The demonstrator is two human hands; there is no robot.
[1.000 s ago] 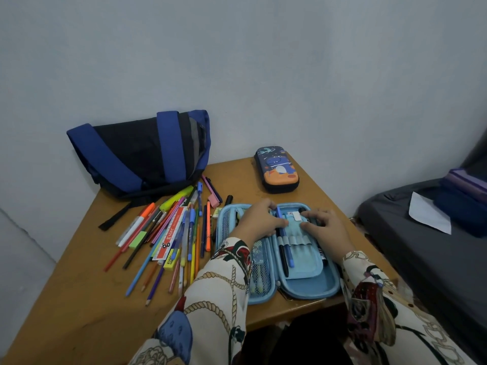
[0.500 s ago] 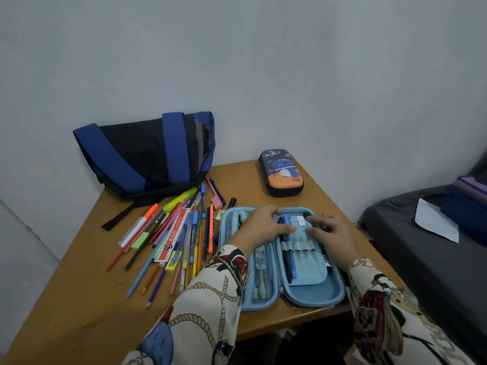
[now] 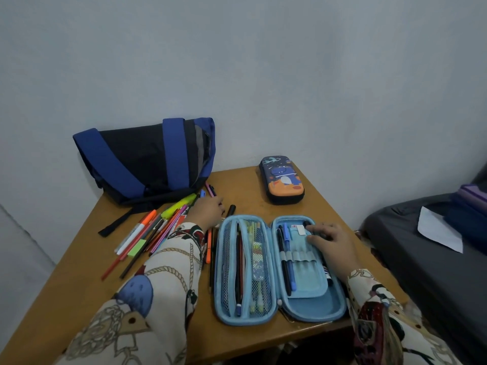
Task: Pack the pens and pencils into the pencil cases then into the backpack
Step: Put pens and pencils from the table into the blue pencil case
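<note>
Whereas a moment ago both hands were working together over the elastic loops of the open blue pencil case (image 3: 280, 270), the head view now shows the left hand (image 3: 208, 210) gone from the case and reaching out over the far end of the loose pens and pencils (image 3: 155, 230) spread on the tabletop (image 3: 329, 196), just in front of the blue and black backpack (image 3: 147, 159). Its fingers (image 3: 217, 202) curl down among the pen tips, but from this angle I cannot tell whether they already pinch one or are only closing toward it. The right hand (image 3: 328, 239) stays on the loop panel in the right half of the case, fingers fairly straight and pressing flat, gripping nothing, so it probably steadies the panel for the next insert. A black pen and a blue pen (image 3: 288, 248) already sit in the loops at the left of that panel, and several pencils lie behind the mesh of the left half. A second pencil case (image 3: 282, 179), with a dinosaur print, lies zipped shut at the far edge of the tabletop. The change reads as one pen seated and the next being fetched; most of the pile remains unpacked, so the task is still early.
</note>
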